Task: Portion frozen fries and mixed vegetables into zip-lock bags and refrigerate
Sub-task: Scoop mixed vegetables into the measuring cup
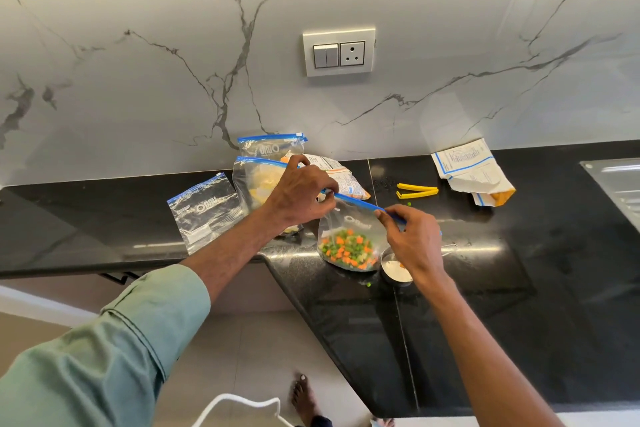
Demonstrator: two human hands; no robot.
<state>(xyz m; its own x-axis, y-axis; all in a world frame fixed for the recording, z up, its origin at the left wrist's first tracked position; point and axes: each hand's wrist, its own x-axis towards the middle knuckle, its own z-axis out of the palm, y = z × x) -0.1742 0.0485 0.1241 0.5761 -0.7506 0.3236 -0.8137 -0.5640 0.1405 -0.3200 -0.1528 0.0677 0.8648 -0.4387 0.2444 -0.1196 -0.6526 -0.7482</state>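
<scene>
A clear zip-lock bag [349,239] holding mixed peas, carrots and beans stands on the black counter [502,288]. My left hand [301,194] pinches the left end of its blue zip strip. My right hand [412,239] pinches the right end of the same strip. Behind my left hand stand two zip-lock bags with fries [258,184], [270,146]. An empty flat zip-lock bag [204,211] lies to the left. A printed frozen food pack [343,177] lies behind the vegetable bag.
A small steel cup [394,269] sits under my right wrist, a loose pea [368,284] beside it. A yellow bag clip [417,191] and a second opened pack [471,173] lie right of centre. A steel sink edge [616,184] is at far right. The counter steps toward me.
</scene>
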